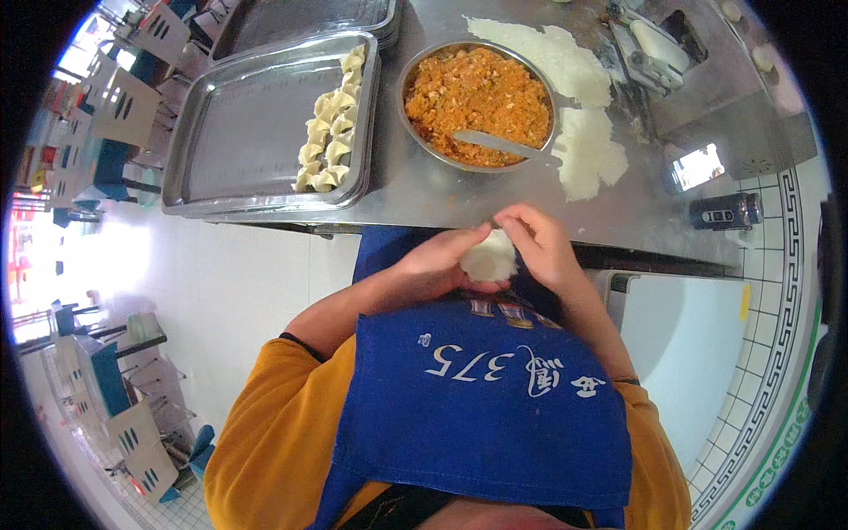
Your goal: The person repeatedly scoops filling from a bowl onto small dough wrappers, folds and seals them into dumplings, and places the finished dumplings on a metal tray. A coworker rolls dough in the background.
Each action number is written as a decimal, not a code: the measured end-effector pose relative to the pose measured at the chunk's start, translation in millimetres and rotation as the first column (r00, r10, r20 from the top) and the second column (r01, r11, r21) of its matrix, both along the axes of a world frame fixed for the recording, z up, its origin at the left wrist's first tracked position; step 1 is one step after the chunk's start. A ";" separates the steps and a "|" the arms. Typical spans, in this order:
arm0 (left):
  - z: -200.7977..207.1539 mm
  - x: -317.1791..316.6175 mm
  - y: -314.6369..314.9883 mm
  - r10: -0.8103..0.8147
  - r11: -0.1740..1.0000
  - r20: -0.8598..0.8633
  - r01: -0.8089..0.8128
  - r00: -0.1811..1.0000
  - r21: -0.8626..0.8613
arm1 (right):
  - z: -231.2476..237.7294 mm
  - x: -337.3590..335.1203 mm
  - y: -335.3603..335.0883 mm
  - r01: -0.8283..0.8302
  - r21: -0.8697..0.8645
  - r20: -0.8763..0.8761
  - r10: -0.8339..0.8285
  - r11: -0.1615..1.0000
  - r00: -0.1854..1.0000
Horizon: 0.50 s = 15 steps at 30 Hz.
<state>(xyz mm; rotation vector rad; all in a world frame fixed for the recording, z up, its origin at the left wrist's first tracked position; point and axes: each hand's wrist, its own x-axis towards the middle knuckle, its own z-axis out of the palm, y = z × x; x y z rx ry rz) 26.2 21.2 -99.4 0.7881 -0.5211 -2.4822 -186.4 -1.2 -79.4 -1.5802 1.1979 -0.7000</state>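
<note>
Just past the front edge of the steel table, both my hands are on a pale round dumpling wrapper (488, 256). My left hand (446, 261) cradles it from the left and below, with the thumb at its upper edge. The fingers of my right hand (543, 243) pinch its upper right rim. Whether filling lies inside cannot be seen. Ahead stands a round metal bowl (459, 165) of orange-brown minced filling (473, 93), with a flat metal spatula (499, 141) resting in it. Several folded dumplings (325, 146) line the right side of a metal tray (234, 124).
More trays (300, 22) are stacked behind the first one. White patches of flour or dough (587, 155) cover the steel table (636, 208) right of the bowl. A metal machine (658, 49) stands far right, near a dark cylinder (726, 212). A white-topped cabinet (676, 353) is at my right.
</note>
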 end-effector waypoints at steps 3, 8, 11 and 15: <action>-0.8 25.6 1.0 0.049 0.997 0.080 -0.043 0.996 -0.071 | -18.3 19.3 -7.8 -0.096 -0.390 -0.327 -0.040 0.916 0.944; 9.1 46.5 6.8 0.232 0.962 0.338 -0.163 0.912 -0.221 | -35.9 62.7 -19.8 -0.393 -0.414 -0.448 0.192 0.821 0.873; 19.0 49.1 5.8 0.347 0.919 0.356 -0.237 0.868 -0.317 | -38.5 69.7 -19.3 -0.449 -0.406 -0.296 0.350 0.796 0.889; 28.9 54.0 3.5 0.419 0.890 0.368 -0.294 0.830 -0.350 | -34.7 47.0 -17.1 -0.547 -0.530 -0.578 0.195 0.648 0.792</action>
